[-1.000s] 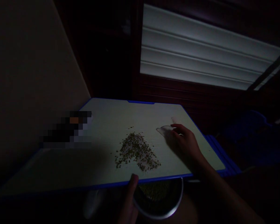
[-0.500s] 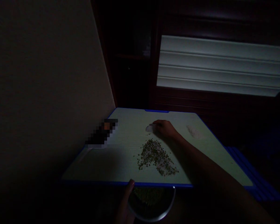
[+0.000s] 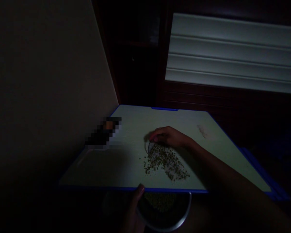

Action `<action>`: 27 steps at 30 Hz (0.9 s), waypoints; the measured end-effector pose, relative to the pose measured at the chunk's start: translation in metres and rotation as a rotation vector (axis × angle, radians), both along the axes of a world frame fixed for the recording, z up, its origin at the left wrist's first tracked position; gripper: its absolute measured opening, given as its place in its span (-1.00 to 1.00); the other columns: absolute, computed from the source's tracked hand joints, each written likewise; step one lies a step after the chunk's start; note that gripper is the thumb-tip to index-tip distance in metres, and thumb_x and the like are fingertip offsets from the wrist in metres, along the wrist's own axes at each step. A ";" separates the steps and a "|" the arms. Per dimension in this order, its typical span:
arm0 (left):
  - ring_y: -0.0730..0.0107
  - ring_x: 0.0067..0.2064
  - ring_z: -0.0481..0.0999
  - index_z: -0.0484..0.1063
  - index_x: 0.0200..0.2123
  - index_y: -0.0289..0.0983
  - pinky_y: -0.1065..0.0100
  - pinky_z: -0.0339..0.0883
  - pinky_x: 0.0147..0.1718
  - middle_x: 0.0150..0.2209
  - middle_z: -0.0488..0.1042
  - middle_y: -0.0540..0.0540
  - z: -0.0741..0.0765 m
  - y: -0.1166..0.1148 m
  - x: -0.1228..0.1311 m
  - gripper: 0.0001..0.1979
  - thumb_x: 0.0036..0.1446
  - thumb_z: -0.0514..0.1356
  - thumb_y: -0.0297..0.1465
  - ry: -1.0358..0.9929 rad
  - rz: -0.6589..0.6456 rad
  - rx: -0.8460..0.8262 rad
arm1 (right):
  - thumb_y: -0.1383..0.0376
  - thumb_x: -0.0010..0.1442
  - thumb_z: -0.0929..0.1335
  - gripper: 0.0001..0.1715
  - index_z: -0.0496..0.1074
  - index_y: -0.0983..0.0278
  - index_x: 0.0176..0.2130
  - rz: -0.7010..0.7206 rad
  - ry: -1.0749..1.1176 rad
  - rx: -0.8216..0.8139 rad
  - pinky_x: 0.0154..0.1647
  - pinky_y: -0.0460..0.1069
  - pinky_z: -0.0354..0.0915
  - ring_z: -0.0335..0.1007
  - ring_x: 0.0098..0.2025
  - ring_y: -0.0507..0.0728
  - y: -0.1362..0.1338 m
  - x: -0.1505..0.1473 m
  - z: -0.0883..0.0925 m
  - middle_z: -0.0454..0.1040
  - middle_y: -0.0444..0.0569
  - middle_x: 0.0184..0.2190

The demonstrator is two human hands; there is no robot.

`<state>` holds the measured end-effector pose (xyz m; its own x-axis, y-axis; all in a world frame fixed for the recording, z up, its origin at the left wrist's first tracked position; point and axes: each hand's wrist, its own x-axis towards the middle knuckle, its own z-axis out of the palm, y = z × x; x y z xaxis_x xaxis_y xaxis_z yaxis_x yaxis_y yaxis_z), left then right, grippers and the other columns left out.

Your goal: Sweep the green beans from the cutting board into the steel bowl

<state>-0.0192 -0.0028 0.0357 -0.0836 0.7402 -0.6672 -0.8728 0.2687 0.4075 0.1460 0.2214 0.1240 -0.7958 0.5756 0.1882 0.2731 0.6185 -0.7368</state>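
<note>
My right hand (image 3: 168,137) is closed on a thin, pale, see-through piece with a rounded edge (image 3: 149,147); its exact kind is hard to make out in the dim light. The piece stands on edge at the far left side of a spread of small dark green grains mixed with white bits (image 3: 163,160), on a pale table with a blue rim (image 3: 135,126). Below the near edge, my left hand (image 3: 135,208) grips the left side of a metal bowl (image 3: 178,223), thumb up by the table rim. Greenish grains (image 3: 160,200) lie in the bowl.
On the table's left side lies a blurred-out dark object (image 3: 103,134). A small whitish patch (image 3: 202,131) lies at the right. A wall (image 3: 50,81) borders the left, and dark wooden panelling with white slats (image 3: 230,55) stands behind.
My right hand has brought the pale piece nearer and slightly left, down to the grains' far edge, and tilted it upright. The view has shifted a little. My left hand stays at the bowl.
</note>
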 end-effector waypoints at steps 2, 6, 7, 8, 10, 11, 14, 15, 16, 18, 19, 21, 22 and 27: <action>-0.03 0.32 0.46 0.35 0.38 -0.14 -0.02 0.36 0.30 0.12 0.66 -0.18 0.005 0.001 0.005 -0.32 0.21 0.38 -0.41 0.010 0.043 0.009 | 0.24 0.44 0.40 -0.79 0.58 0.29 -0.02 -0.025 0.028 0.036 0.11 0.18 0.48 0.59 -0.02 0.16 -0.012 0.011 0.003 0.63 0.00 -0.06; 0.02 0.31 0.49 0.24 0.44 -0.01 0.00 0.34 0.32 0.13 0.66 -0.09 0.019 0.001 0.016 -0.24 0.23 0.35 -0.46 0.054 0.058 0.054 | 0.36 0.43 0.37 -0.78 0.65 0.20 -0.07 -0.091 0.079 0.125 0.10 0.12 0.43 0.56 -0.03 0.13 -0.042 0.033 0.005 0.66 0.00 -0.11; -0.01 0.29 0.51 0.26 0.43 -0.09 -0.03 0.35 0.31 0.11 0.66 -0.15 0.021 0.001 0.018 -0.28 0.25 0.33 -0.44 0.048 0.032 0.049 | 0.35 0.43 0.36 -0.77 0.65 0.17 -0.07 -0.108 0.094 0.148 0.10 0.12 0.43 0.56 -0.01 0.15 -0.050 0.038 0.005 0.67 0.00 -0.10; -0.05 0.27 0.52 0.30 0.42 -0.15 -0.06 0.35 0.31 0.10 0.67 -0.20 0.021 0.001 0.020 -0.32 0.26 0.33 -0.42 0.048 0.007 0.043 | 0.34 0.44 0.35 -0.75 0.65 0.15 -0.06 -0.127 0.109 0.169 0.09 0.13 0.43 0.55 0.00 0.15 -0.058 0.043 0.005 0.67 0.00 -0.09; -0.08 0.26 0.53 0.35 0.38 -0.17 -0.09 0.34 0.31 0.12 0.66 -0.22 0.018 -0.001 0.024 -0.33 0.22 0.38 -0.42 0.061 -0.017 0.050 | 0.33 0.45 0.33 -0.71 0.65 0.11 -0.02 -0.163 0.131 0.210 0.09 0.16 0.43 0.55 0.02 0.18 -0.070 0.051 0.004 0.68 0.01 -0.06; -0.08 0.27 0.53 0.38 0.36 -0.16 -0.09 0.33 0.32 0.13 0.65 -0.21 0.014 -0.002 0.025 -0.33 0.19 0.41 -0.42 0.072 -0.019 0.059 | 0.33 0.45 0.32 -0.69 0.65 0.10 0.00 -0.177 0.136 0.228 0.09 0.18 0.43 0.55 0.02 0.19 -0.076 0.055 0.004 0.68 0.02 -0.05; -0.08 0.27 0.52 0.42 0.31 -0.20 -0.06 0.30 0.34 0.13 0.65 -0.22 0.004 -0.004 0.030 -0.32 0.13 0.46 -0.42 0.086 -0.052 0.072 | 0.35 0.45 0.30 -0.65 0.64 0.10 0.04 -0.196 0.136 0.273 0.10 0.21 0.42 0.54 0.03 0.21 -0.090 0.064 0.002 0.69 0.03 -0.04; -0.08 0.26 0.53 0.43 0.29 -0.24 -0.05 0.30 0.34 0.12 0.65 -0.24 0.002 -0.004 0.031 -0.34 0.13 0.47 -0.39 0.077 -0.065 0.070 | 0.35 0.45 0.30 -0.64 0.63 0.11 0.05 -0.196 0.132 0.285 0.10 0.21 0.42 0.54 0.04 0.21 -0.094 0.066 0.002 0.69 0.03 -0.04; -0.08 0.25 0.54 0.43 0.29 -0.27 -0.04 0.32 0.33 0.12 0.65 -0.25 0.000 -0.004 0.033 -0.35 0.14 0.46 -0.38 0.061 -0.072 0.073 | 0.36 0.45 0.30 -0.63 0.63 0.10 0.06 -0.194 0.129 0.297 0.11 0.22 0.41 0.55 0.04 0.20 -0.099 0.068 0.000 0.69 0.02 -0.03; -0.04 0.24 0.56 0.41 0.30 -0.25 0.00 0.36 0.31 0.13 0.64 -0.24 0.000 -0.003 0.038 -0.35 0.16 0.45 -0.36 0.038 -0.057 0.082 | 0.36 0.45 0.30 -0.62 0.62 0.08 0.08 -0.193 0.126 0.316 0.13 0.22 0.39 0.56 0.05 0.20 -0.108 0.071 -0.002 0.68 0.00 -0.02; -0.01 0.25 0.55 0.40 0.32 -0.23 0.02 0.37 0.30 0.14 0.64 -0.22 0.001 -0.003 0.040 -0.35 0.18 0.44 -0.35 0.031 -0.042 0.086 | 0.37 0.45 0.30 -0.62 0.61 0.06 0.09 -0.196 0.126 0.323 0.14 0.23 0.38 0.56 0.05 0.19 -0.112 0.073 -0.003 0.68 -0.01 -0.02; 0.03 0.26 0.54 0.40 0.32 -0.21 0.06 0.38 0.29 0.15 0.64 -0.20 0.003 -0.001 0.044 -0.36 0.20 0.43 -0.31 0.030 -0.031 0.078 | 0.37 0.44 0.31 -0.62 0.60 0.04 0.09 -0.203 0.129 0.331 0.15 0.23 0.37 0.56 0.07 0.19 -0.120 0.076 -0.005 0.67 -0.03 -0.01; 0.04 0.26 0.54 0.42 0.30 -0.22 0.06 0.38 0.29 0.14 0.64 -0.19 0.005 0.000 0.046 -0.38 0.20 0.43 -0.30 0.042 -0.028 0.069 | 0.37 0.44 0.31 -0.62 0.59 0.04 0.10 -0.206 0.130 0.332 0.15 0.23 0.38 0.56 0.07 0.19 -0.123 0.078 -0.006 0.67 -0.03 0.00; -0.01 0.23 0.57 0.57 0.09 -0.22 -0.01 0.34 0.32 0.03 0.69 -0.16 0.006 0.003 0.051 -0.55 0.13 0.46 -0.34 0.115 -0.011 0.079 | 0.41 0.44 0.31 -0.54 0.54 -0.05 0.16 -0.213 0.144 0.325 0.13 0.24 0.39 0.54 0.09 0.20 -0.133 0.091 -0.009 0.66 -0.06 0.02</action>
<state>0.0320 0.0001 0.0413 -0.1477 0.7911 -0.5936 -0.8165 0.2411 0.5246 0.2367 0.0886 0.1148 -0.6174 0.6168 0.4882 0.3288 0.7661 -0.5522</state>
